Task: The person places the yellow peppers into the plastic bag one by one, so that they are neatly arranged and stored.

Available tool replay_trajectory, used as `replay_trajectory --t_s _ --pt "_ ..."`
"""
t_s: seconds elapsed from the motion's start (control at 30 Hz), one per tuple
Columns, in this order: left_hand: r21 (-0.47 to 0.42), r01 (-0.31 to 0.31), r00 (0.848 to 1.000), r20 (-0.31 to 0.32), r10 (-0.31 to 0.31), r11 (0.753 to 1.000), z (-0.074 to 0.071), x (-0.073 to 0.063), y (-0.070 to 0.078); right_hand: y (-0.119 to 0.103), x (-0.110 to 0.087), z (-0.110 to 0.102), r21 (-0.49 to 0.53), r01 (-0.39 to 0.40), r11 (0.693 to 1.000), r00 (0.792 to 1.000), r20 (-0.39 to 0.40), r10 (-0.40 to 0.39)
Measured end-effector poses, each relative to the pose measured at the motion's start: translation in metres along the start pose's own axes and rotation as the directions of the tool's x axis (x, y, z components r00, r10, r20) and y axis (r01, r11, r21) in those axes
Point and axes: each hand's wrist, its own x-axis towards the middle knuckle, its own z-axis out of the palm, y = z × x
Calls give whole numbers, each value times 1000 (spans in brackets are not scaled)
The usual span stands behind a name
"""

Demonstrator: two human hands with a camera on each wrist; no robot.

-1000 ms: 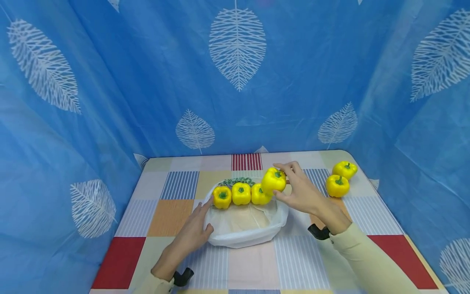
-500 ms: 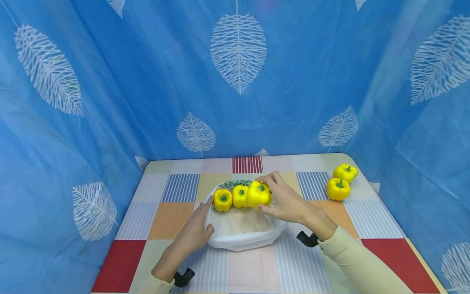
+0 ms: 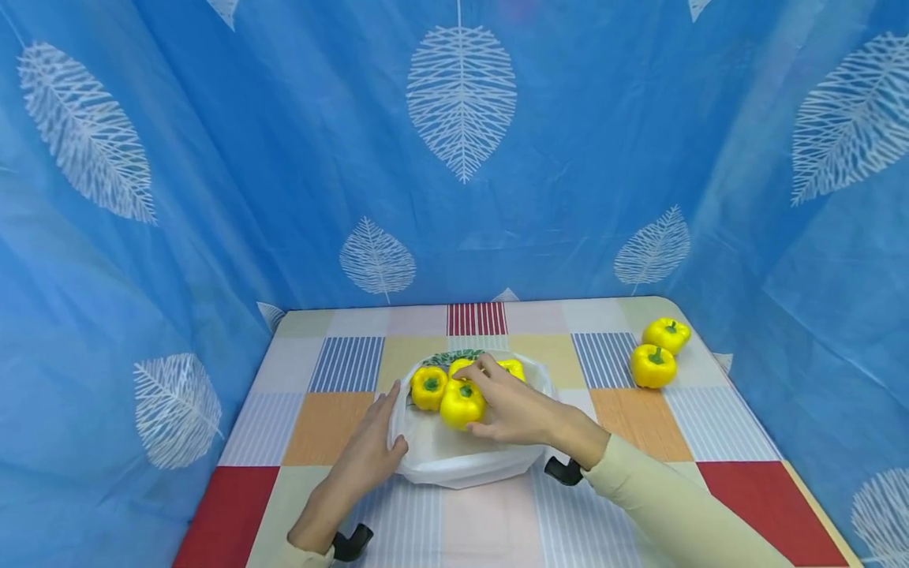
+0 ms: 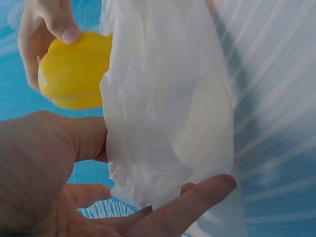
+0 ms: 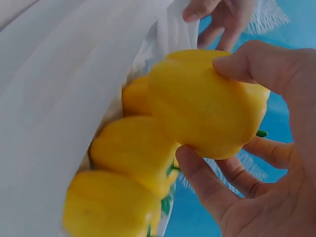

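My right hand grips a yellow bell pepper between thumb and fingers, holding it over the front part of an open white plastic bag. In the right wrist view, the held pepper is raised above a row of yellow peppers inside the bag. One of these, the leftmost pepper, shows fully in the head view; the right hand partly hides the others. My left hand rests against the bag's left side with fingers extended. In the left wrist view, its fingers touch the white plastic.
Two more yellow peppers stand at the table's right back: a front one and one behind. A patchwork-patterned cloth covers the table. Blue curtains with white leaf prints enclose its back and sides.
My right hand has carried the pepper leftward and toward me, from the bag's right side, past the row, to the middle front of the bag. The left hand has stayed at the bag's left side.
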Motion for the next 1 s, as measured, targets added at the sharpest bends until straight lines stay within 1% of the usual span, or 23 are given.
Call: replay_trajectory --t_s 0.2,0.3,0.43,0.57,0.73,0.83,1.0 --pt "-5 -18 1000 -7 18 1000 2 -2 -4 -15 19 6 -76 35 996 998 45 -31" --pt "-8 -36 999 -10 36 999 2 -3 -4 -20 29 11 -119 35 992 996 86 -25" --pt "-6 -42 999 -18 42 999 2 -5 -5 -25 37 22 -137 28 990 989 148 -8" --pt "-4 -47 999 -22 47 999 3 -6 -5 -26 40 30 -138 21 990 985 170 2" --pt "2 -42 999 -11 42 999 4 -5 -2 -25 39 37 -127 13 992 983 185 10" --pt "7 -31 1000 -1 31 999 4 -5 -1 -23 38 40 -112 27 993 984 181 -7" --pt "5 -38 999 -8 38 999 3 -5 0 -21 36 43 -95 55 994 986 161 -40"
